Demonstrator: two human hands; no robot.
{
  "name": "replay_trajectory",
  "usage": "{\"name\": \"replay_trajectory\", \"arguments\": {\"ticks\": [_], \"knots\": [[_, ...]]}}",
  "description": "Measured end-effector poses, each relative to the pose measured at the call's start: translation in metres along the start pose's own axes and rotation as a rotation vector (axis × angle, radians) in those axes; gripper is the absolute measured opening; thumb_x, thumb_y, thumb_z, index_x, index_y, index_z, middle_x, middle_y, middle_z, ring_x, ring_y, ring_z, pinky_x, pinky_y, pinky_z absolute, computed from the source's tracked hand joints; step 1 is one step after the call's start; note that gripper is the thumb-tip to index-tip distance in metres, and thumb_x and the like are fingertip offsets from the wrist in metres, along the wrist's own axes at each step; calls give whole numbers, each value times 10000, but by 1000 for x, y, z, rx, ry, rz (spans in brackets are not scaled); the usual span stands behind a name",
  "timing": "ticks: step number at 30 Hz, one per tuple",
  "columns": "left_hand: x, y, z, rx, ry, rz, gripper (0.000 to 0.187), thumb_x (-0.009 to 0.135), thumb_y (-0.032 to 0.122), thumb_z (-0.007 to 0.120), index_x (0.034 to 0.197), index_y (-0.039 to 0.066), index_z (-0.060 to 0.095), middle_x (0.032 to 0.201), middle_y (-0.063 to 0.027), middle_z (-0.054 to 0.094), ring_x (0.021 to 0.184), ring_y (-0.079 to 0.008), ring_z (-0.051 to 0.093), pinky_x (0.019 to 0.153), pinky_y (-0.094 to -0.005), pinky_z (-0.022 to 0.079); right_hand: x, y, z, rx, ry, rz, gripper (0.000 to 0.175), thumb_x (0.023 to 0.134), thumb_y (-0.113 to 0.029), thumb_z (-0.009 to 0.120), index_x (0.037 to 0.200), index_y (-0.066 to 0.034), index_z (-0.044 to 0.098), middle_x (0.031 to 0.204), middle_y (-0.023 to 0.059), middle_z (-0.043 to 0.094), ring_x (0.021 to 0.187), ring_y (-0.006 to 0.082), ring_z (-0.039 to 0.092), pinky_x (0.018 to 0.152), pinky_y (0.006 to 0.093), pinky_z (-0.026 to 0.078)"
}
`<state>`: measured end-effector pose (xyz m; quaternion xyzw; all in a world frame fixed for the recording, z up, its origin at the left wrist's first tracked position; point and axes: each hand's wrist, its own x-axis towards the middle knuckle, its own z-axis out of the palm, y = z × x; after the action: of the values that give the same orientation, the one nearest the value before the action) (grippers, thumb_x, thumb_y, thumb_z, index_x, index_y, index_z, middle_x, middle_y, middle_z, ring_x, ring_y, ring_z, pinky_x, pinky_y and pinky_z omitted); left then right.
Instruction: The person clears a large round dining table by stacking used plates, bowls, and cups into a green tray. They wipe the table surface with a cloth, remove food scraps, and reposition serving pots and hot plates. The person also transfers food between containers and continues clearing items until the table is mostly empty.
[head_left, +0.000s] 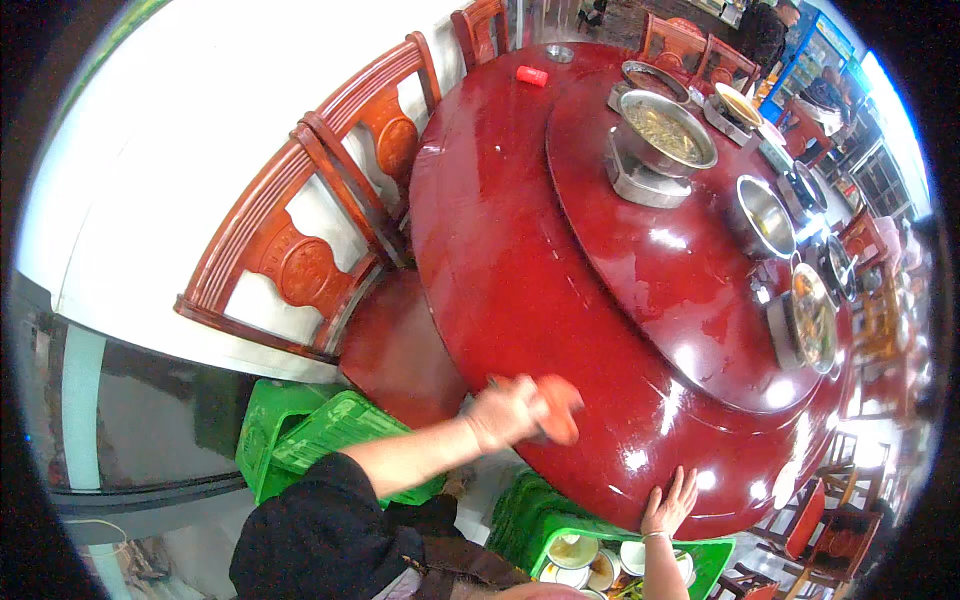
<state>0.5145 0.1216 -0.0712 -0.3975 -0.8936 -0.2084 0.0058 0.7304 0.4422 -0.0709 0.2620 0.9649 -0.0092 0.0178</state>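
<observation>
My left hand (510, 412), blurred by motion, grips an orange-red cloth (559, 410) at the near left edge of the round red table (495, 247). Which side of the cloth touches the tabletop cannot be told. Off to the right, my right hand (670, 501) lies with its fingers spread on the table's near rim, holding nothing. Beyond the hands, a raised turntable (600, 232) bears a metal pot of soup (664, 131) on a stand, an empty-looking steel bowl (765, 216) and a dish of food (814, 319).
Below my right arm stands a green plastic crate (551, 525) with used bowls. Another green crate (277, 412) is beside the wooden chair (292, 270) at left. A red can (532, 76) lies on the far tabletop. People stand near a blue-framed fridge (817, 49).
</observation>
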Motion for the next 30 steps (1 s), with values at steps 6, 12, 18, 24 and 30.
{"name": "replay_trajectory", "arguments": {"ticks": [6,12,18,24,30], "knots": [[78,-240,-37,525,509,-683,422,767,263,583,1160,135,500,1255,-151,422,1040,-369,440,847,-490,393,3,6,-4,-7,-2,-22,595,826,-366,439,1347,-98,331,1437,173,206,1334,358,155,1084,469,117],[217,-292,-36,326,282,-740,597,832,535,428,1346,238,370,1436,-116,242,1296,-344,243,1037,-498,202,8,10,-13,24,-13,-11,617,784,-320,497,1336,-92,345,1431,182,214,1329,366,159,1080,479,118],[277,-241,2,244,203,-533,571,811,538,484,1285,221,446,1425,-80,278,1304,-282,251,1023,-570,166,8,12,-16,26,-11,-13,612,779,-308,510,1334,-100,355,1430,177,222,1327,364,168,1077,480,125],[164,-169,-11,281,139,-209,541,797,462,533,1261,196,454,1389,-129,303,1294,-311,266,1034,-599,81,9,17,-17,64,31,-24,594,786,-310,519,1323,-102,374,1426,172,235,1322,359,183,1077,475,130],[87,-152,-46,348,-141,-122,525,791,461,538,1243,204,464,1356,-139,345,1267,-333,298,1016,-584,158,9,17,-19,75,62,-17,597,781,-328,555,1318,-128,387,1407,177,266,1312,350,213,1074,467,155]]}}
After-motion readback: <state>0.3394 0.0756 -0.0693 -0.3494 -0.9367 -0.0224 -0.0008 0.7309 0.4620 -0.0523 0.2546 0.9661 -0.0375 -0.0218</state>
